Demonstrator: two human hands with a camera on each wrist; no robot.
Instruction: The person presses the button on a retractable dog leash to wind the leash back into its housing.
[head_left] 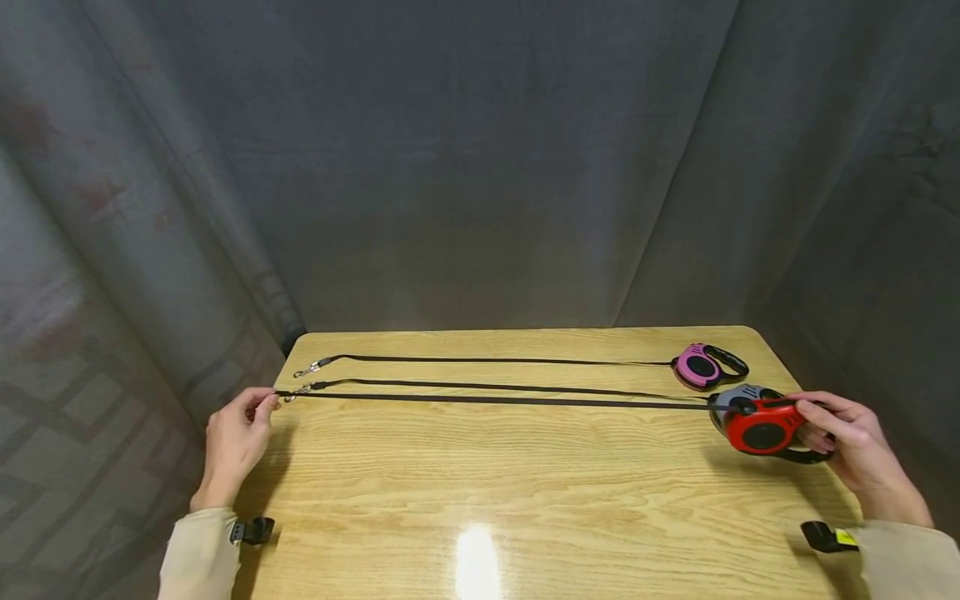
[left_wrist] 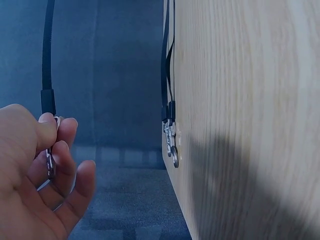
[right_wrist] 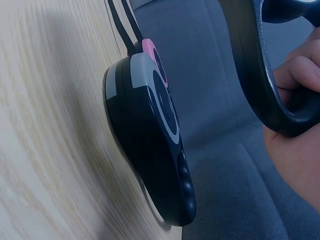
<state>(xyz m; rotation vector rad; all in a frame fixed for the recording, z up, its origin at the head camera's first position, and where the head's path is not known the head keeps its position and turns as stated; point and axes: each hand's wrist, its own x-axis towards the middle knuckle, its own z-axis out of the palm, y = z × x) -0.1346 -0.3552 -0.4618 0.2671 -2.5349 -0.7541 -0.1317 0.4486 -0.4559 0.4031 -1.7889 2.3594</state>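
Note:
My left hand pinches the metal clip at the end of a black leash strap, held above the table's left side. The strap runs straight and taut across to a red retractable leash, which my right hand grips by its black handle. Below the red one lies a grey retractable leash, partly covered by it in the head view. Behind that sits a pink retractable leash. Both have their straps drawn out leftward, ending in metal clips near the table's left edge.
The light wooden table has rounded far corners. Dark grey curtains hang close behind it and on both sides. A bright light reflection shows on the near part of the tabletop.

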